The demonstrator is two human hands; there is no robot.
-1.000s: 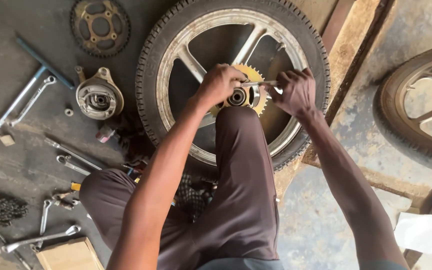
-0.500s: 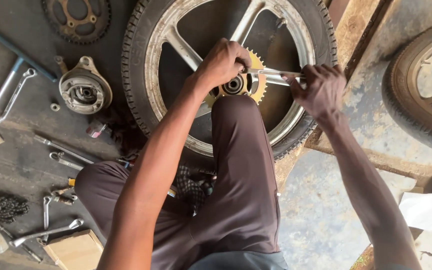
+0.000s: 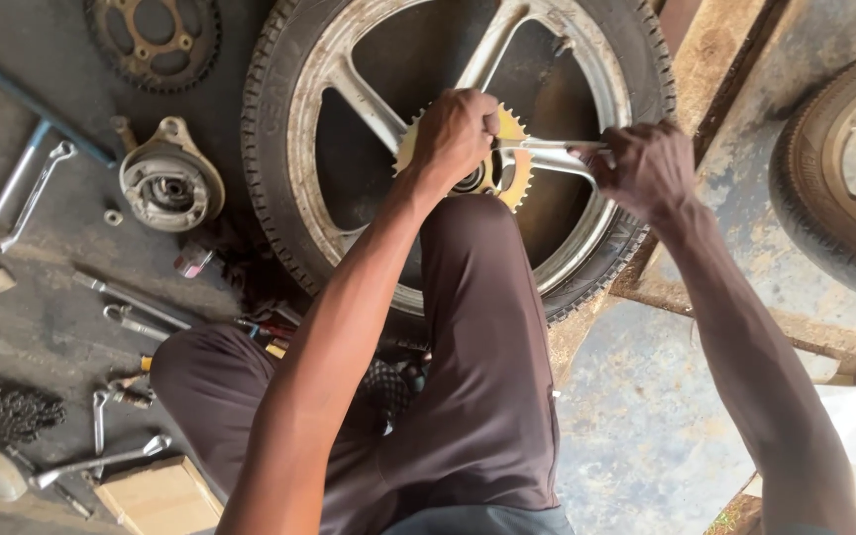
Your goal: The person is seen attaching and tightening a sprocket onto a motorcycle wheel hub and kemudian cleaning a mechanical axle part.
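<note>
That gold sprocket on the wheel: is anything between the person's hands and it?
Nothing visible. The left hand already rests on the gold sprocket at the wheel hub. The right hand grips the outer end of a wrench that runs straight to the sprocket's centre. The person's knee lies just below, not between.

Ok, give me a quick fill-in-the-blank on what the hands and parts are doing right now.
1. The left hand rests on the gold ____ at the wheel's hub.
2. The right hand grips a metal ____.
3. The dark sprocket lies on the floor to the ____ of the wheel.

Missing words: sprocket; wrench; left
</note>
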